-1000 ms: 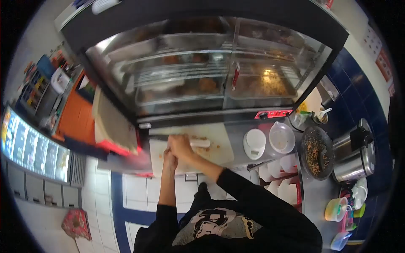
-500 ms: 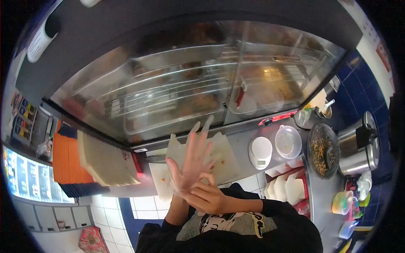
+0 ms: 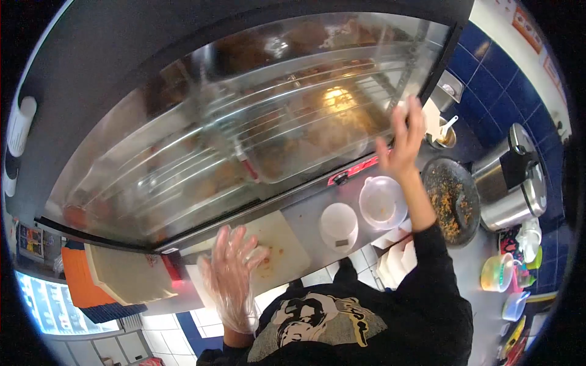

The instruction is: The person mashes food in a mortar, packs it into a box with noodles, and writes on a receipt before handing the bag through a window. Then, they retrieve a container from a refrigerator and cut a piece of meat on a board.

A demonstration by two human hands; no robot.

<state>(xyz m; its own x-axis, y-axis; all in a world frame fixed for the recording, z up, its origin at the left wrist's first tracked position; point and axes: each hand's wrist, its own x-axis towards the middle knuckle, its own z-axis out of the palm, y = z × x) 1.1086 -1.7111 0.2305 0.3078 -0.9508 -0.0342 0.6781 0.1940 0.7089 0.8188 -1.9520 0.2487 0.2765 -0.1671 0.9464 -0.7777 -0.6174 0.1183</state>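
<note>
My left hand point(image 3: 231, 268) wears a clear, loose plastic glove. Its fingers are spread over the left part of the pale cutting board point(image 3: 284, 247), which has small food bits on it. Bare and holding nothing that shows, my right hand point(image 3: 403, 149) is raised with its fingers apart. It overlaps the right end of the glass-fronted food display case point(image 3: 244, 131) in this view. Below that hand are a white plastic jug point(image 3: 383, 204) and a white kitchen scale point(image 3: 339, 227).
A dark pan point(image 3: 434, 177) of crumbly food sits to the right, beside a steel cooker point(image 3: 510, 189). Behind it stands a small bowl point(image 3: 448, 137) with a white spoon. Stacked cartons point(image 3: 131, 277) and orange packaging point(image 3: 85, 277) are at the left. Colourful tubs point(image 3: 497, 272) line the right side.
My right hand has left the gloved left hand and swung up and right to the end of the display case. The left hand has dropped lower, and the view has turned right.
</note>
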